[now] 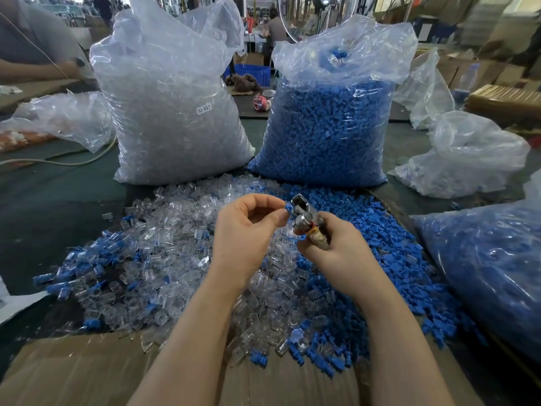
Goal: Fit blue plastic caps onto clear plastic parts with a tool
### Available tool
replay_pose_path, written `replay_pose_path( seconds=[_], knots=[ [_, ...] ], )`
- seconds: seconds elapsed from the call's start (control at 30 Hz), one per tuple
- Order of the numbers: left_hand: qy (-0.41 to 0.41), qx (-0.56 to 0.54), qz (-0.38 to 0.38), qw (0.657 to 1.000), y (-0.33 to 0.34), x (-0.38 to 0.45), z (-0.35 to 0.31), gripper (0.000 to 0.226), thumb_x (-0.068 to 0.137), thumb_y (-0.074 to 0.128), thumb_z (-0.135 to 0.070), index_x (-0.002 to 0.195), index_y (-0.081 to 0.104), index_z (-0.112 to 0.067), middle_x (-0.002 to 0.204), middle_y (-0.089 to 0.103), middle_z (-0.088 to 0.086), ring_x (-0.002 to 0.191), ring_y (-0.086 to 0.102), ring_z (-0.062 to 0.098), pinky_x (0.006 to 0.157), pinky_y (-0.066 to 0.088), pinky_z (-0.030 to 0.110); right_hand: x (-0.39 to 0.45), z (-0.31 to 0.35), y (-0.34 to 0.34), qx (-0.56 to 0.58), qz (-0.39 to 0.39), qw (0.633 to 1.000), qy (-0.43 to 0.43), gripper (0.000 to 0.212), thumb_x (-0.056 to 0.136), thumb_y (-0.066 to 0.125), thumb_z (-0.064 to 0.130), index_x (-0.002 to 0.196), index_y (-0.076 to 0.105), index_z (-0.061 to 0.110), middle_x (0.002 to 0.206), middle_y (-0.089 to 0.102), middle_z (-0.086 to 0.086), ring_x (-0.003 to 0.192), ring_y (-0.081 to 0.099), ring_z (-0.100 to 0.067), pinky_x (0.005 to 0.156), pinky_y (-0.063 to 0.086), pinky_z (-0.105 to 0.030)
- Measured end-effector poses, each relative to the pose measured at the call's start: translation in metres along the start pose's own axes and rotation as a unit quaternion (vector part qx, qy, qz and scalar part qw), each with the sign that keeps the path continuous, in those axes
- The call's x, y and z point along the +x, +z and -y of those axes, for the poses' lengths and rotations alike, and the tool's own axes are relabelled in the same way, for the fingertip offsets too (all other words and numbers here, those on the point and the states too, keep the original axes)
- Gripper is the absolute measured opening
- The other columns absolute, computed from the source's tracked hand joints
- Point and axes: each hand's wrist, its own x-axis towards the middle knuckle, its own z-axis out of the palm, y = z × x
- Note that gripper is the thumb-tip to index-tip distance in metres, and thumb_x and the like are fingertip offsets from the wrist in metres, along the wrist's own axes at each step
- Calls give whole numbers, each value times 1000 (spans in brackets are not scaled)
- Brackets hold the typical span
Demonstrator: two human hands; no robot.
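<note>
Resting nearest: flattened cardboard (87,373), carrying the loose heap. Spreading above it: clear plastic parts (164,259) to the left, blue caps (389,259) to the right. Hovering over the heap: left hand (246,230), pinching one blue cap (288,207) between thumb and fingertip, just left of the tool (304,213) and touching or nearly touching its metal head. Gripping that tool's wrapped handle: right hand (336,253), fingers curled, long axis tilting up and leftward toward the cap. Standing beyond: clear-parts sack (175,112), blue-cap sack (328,127).
</note>
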Motion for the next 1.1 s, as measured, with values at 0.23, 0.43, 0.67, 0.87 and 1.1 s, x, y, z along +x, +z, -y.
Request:
replay_pose_path(
  seconds=[0.23, 0.43, 0.67, 0.87, 1.1],
  knots=[
    [8, -5, 36, 999, -6, 0, -1, 18, 82, 74, 2, 82, 71, -16, 75, 74, -4, 74, 72, 9, 71, 54, 16, 1, -2, 2, -11, 17, 1000, 2, 15, 85, 64, 23, 98, 60, 31, 76, 66, 5, 67, 59, -15, 66, 50, -42],
    [12, -7, 56, 998, -10, 2, 0, 13, 83, 74, 0, 86, 72, -13, 80, 75, 2, 78, 72, 14, 79, 58, 23, 2, -3, 3, -43, 24, 999, -6, 17, 83, 60, 17, 95, 58, 30, 73, 63, 4, 64, 55, -17, 59, 44, -37],
    [15, -7, 61, 998, -12, 2, 2, 14, 83, 73, 1, 86, 72, -13, 79, 75, 1, 78, 72, 14, 78, 58, 23, 0, -3, 6, -43, 15, 999, -10, 17, 74, 53, 20, 89, 59, 26, 67, 58, 3, 52, 45, -10, 51, 35, -31],
    [18, 0, 65, 998, -12, 3, 5, 19, 83, 73, 1, 83, 71, -18, 76, 74, -3, 75, 72, 11, 77, 57, 22, 0, -4, 8, -52, 15, 998, -14, 11, 78, 56, 13, 87, 58, 18, 67, 57, 3, 53, 45, -11, 52, 36, -35],
    [17, 1, 67, 998, -12, 3, 5, 18, 84, 72, 1, 84, 70, -18, 75, 74, -4, 75, 71, 10, 76, 57, 21, -1, -1, 9, -48, 13, 999, -15, 21, 69, 48, 24, 86, 57, 17, 68, 57, 1, 55, 46, -14, 53, 38, -36]
  ],
)
